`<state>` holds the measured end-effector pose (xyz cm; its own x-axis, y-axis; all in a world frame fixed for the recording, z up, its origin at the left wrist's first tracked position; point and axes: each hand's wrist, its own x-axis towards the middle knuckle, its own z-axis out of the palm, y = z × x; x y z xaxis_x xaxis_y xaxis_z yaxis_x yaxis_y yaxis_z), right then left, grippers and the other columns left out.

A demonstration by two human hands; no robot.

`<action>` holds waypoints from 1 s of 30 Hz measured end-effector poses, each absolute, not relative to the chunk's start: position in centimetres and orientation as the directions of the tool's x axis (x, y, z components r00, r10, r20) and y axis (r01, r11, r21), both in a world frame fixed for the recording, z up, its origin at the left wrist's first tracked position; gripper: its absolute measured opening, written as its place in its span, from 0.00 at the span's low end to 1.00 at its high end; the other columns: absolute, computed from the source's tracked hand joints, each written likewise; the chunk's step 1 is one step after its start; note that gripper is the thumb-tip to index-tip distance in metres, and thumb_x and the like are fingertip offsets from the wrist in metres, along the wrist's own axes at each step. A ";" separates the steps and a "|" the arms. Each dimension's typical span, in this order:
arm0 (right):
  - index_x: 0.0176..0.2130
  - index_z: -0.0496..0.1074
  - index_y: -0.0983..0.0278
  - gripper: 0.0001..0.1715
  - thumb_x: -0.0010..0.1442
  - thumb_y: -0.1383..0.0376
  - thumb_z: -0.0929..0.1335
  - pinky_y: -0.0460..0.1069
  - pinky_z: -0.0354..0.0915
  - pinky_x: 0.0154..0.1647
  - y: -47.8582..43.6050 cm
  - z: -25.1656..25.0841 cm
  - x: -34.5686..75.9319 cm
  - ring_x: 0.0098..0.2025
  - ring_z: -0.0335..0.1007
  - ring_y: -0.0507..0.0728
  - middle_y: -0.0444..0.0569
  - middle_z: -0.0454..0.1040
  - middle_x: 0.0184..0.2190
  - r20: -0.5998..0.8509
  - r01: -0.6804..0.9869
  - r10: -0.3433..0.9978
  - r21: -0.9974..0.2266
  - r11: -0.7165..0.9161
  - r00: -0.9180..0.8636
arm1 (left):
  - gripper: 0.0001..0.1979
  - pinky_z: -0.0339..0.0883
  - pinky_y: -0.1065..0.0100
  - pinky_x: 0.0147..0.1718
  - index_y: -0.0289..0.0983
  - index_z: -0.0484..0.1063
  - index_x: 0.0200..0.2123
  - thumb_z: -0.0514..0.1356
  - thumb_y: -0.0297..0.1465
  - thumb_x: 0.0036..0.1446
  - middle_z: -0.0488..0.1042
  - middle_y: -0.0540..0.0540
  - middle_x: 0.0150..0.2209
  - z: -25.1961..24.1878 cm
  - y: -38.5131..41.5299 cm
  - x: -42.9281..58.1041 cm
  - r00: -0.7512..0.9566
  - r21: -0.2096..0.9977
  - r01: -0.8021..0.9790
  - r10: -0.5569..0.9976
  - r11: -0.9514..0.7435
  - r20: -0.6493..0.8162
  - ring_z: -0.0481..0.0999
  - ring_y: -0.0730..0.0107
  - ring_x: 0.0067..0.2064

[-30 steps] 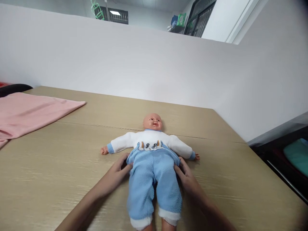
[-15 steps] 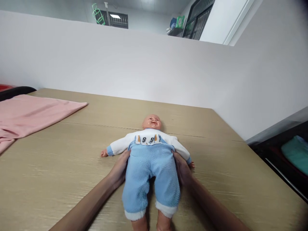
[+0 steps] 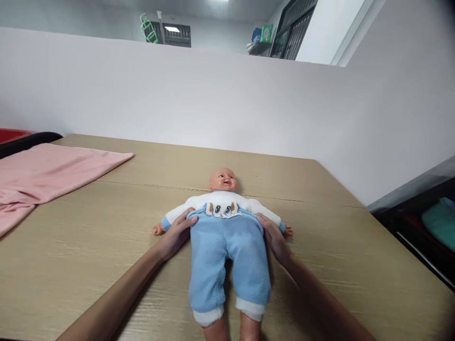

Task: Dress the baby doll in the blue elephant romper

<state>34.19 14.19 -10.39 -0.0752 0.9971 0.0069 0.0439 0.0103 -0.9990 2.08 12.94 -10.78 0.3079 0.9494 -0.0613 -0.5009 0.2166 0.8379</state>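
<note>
Recorded table (image 3: 341,265) bearing doll (image 3: 224,196) on its back. Found blue trousers (image 3: 227,237) covering both legs to below knees and reaching waist; judged mostly done. Noted left hand (image 3: 177,233) and right hand (image 3: 276,239) apart, clamped on opposite waist sides; judged only adjustment, release remaining.

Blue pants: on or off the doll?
On: the doll wears the blue pants, cuffs around its legs; left hand and right hand hold their sides.

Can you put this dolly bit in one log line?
left hand: holding blue pants at waist | right hand: holding opposite side | doll: face-up on table | pink cloth: on left
</note>
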 end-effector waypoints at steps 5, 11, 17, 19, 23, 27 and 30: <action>0.31 0.81 0.59 0.24 0.54 0.42 0.79 0.61 0.70 0.61 16.5 -7.9 35.1 0.48 0.77 0.68 0.48 0.83 0.35 -0.019 0.154 0.981 -0.988 0.011 -0.194 | 0.14 0.64 0.66 0.44 0.39 0.76 0.42 0.70 0.43 0.65 0.74 0.48 0.37 -10.8 14.2 1.6 0.335 0.862 -0.468 0.942 0.197 -0.033 0.71 0.64 0.39; 0.50 0.77 0.59 0.30 0.61 0.40 0.73 0.55 0.73 0.55 18.6 -7.3 33.6 0.50 0.78 0.61 0.49 0.82 0.47 0.039 0.194 0.963 -0.977 0.094 -0.267 | 0.17 0.63 0.69 0.39 0.39 0.77 0.41 0.75 0.44 0.58 0.73 0.50 0.36 -10.9 14.6 2.1 0.232 0.873 -0.462 0.971 0.154 -0.049 0.69 0.67 0.38; 0.46 0.73 0.60 0.22 0.60 0.49 0.73 0.63 0.68 0.60 19.3 -7.4 30.9 0.52 0.74 0.66 0.54 0.79 0.47 0.179 0.403 0.979 -0.892 0.205 -0.101 | 0.19 0.64 0.69 0.38 0.40 0.73 0.41 0.74 0.45 0.59 0.73 0.50 0.37 -11.4 13.9 2.4 0.137 0.844 -0.525 0.990 0.107 -0.041 0.70 0.68 0.38; 0.50 0.74 0.59 0.18 0.62 0.55 0.72 0.64 0.66 0.63 18.8 -5.9 29.4 0.55 0.72 0.67 0.55 0.78 0.51 0.313 0.530 0.943 -0.784 0.322 -0.110 | 0.18 0.65 0.68 0.43 0.40 0.74 0.42 0.73 0.46 0.61 0.75 0.49 0.40 -11.4 13.9 2.6 0.058 0.875 -0.484 0.998 0.015 0.014 0.72 0.66 0.42; 0.49 0.75 0.59 0.09 0.70 0.62 0.67 0.62 0.65 0.64 19.3 -1.6 24.9 0.57 0.73 0.65 0.54 0.81 0.50 0.474 0.622 0.804 -0.520 0.585 -0.359 | 0.17 0.64 0.68 0.49 0.39 0.77 0.42 0.70 0.47 0.64 0.76 0.48 0.41 -11.6 13.9 3.1 -0.200 0.937 -0.266 0.964 -0.226 0.176 0.72 0.66 0.46; 0.50 0.77 0.61 0.10 0.73 0.64 0.67 0.60 0.66 0.64 22.8 0.7 19.6 0.59 0.76 0.64 0.54 0.82 0.53 0.282 0.570 0.711 -0.444 0.692 -0.644 | 0.15 0.64 0.67 0.44 0.41 0.74 0.45 0.67 0.46 0.68 0.73 0.50 0.39 -12.1 13.5 3.2 -0.300 0.944 -0.157 0.924 -0.292 0.236 0.71 0.67 0.41; 0.54 0.78 0.62 0.17 0.65 0.70 0.73 0.59 0.68 0.64 26.1 0.2 15.8 0.62 0.76 0.65 0.57 0.80 0.59 -0.061 0.472 0.493 -0.413 0.779 -0.868 | 0.15 0.65 0.67 0.43 0.42 0.73 0.47 0.65 0.46 0.70 0.73 0.50 0.38 -12.5 13.3 3.2 -0.326 0.947 -0.066 0.904 -0.315 0.278 0.71 0.66 0.40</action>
